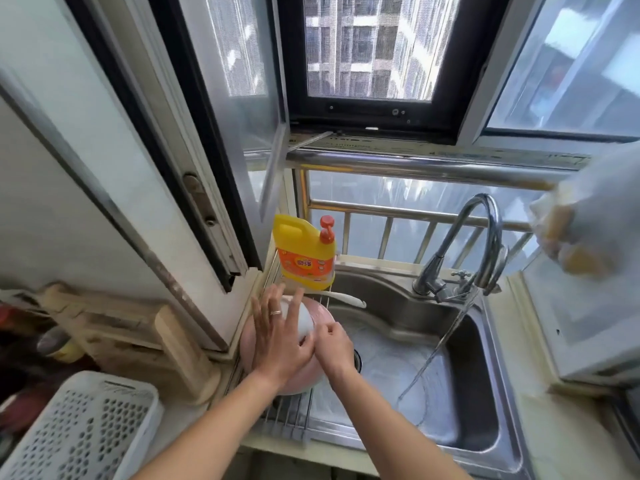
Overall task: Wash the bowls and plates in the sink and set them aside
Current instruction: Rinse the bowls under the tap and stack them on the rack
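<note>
Beside the sink (485, 341), the left hand (277, 341) is lying with spread fingers on a white bowl (304, 320) nested in a pink bowl (322, 313); the right hand (334, 344) is pinching its rim.

Bowl (304, 318) on rack (294, 420), left of faucet (485, 237)

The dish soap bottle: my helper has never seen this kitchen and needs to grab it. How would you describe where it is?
Start at the steel sink under the window, then look to its back left corner, where a wire rack runs along the left edge. The dish soap bottle stands upright there, just beyond the person's hands. It is bright yellow with an orange label and a red pump top.
</note>
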Tool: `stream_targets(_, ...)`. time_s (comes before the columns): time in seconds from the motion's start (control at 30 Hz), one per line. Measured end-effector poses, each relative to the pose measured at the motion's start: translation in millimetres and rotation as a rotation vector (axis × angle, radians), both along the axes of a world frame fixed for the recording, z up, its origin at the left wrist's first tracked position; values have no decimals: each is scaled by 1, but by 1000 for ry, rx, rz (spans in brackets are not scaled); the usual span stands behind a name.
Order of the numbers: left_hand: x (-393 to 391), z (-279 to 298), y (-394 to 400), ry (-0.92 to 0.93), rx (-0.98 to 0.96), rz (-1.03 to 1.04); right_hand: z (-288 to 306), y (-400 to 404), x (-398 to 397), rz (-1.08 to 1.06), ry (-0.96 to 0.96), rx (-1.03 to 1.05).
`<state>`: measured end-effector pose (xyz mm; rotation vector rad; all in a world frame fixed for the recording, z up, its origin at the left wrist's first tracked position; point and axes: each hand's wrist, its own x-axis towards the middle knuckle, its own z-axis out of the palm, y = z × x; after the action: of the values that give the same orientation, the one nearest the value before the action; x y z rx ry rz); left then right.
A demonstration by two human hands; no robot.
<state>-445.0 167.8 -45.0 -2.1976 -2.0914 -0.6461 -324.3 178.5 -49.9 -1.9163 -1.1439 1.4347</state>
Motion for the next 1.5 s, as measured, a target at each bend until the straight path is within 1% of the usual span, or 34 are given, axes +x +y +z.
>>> stream_targets(0.07, 17, 1, -3, -3, 152, -129, -5, 6, 17, -5, -44, 0)
stream_targets(0.13, 41, -3, -8, 19, 174, -237, -12, 11, 39, 3, -84, -10)
stream_targets(0.23, 74, -33, -12, -5, 44, -404, -40, 14, 80, 79, -112, -66)
stream_targets(0.27, 84, -46, -13, -29, -25, -432, -55, 15, 95, 119, -142, -110)
stream_targets(0.33, 102, -72, -15, -44, -162, -415, -99, 17, 126, 165, -152, -190)
stream_targets(0.37, 109, -86, -17, -40, -258, -373, -119, 18, 139, 171, -160, -213)
stream_targets(0.43, 120, -115, -18, -69, -455, -197, -148, 21, 159, 183, -206, -253)
stream_targets(0.5, 123, -146, -16, -54, -588, 33, -185, 24, 172, 196, -210, -306)
stream_targets(0.57, 120, -168, -9, -42, -674, 245, -246, 28, 182, 202, -192, -344)
stream_targets(0.63, 118, -181, -2, -110, -792, 389, -288, 28, 186, 235, -181, -381)
stream_targets(0.67, 118, -185, 1, -172, -862, 432, -294, 27, 186, 250, -183, -397)
stream_targets(0.7, 118, -190, 3, -229, -907, 462, -286, 27, 185, 262, -171, -405)
stream_targets(0.77, 114, -201, 9, -278, -938, 534, -282, 26, 185, 285, -157, -435)
stream_targets(0.8, 111, -208, 11, -275, -928, 561, -282, 27, 185, 291, -138, -450)
stream_targets(0.87, 105, -225, 11, -166, -828, 592, -282, 27, 188, 307, -132, -465)
stream_targets(0.93, 103, -232, 10, -33, -790, 503, -260, 29, 189, 291, -127, -464)
stream_targets(1.0, 114, -226, 9, -25, -859, 391, -262, 29, 194, 245, -117, -471)
stream_targets(1.1, 145, -218, 7, -65, -942, 169, -321, 24, 209, 251, -93, -542)
stream_targets(1.17, 165, -219, 8, -81, -940, 18, -305, 26, 216, 254, -132, -539)
stream_targets(1.23, 186, -222, 12, -90, -948, -147, -257, 29, 219, 228, -167, -486)
stream_targets(1.27, 196, -224, 15, -106, -926, -225, -243, 29, 222, 190, -182, -460)
stream_targets(1.33, 213, -221, 18, -224, -913, -242, -235, 27, 230, 55, -178, -445)
stream_targets(1.4, 223, -217, 20, -418, -878, -120, -230, 25, 239, -65, -149, -399)
stream_targets(1.5, 230, -210, 23, -697, -942, 95, -223, 27, 254, -202, -132, -375)
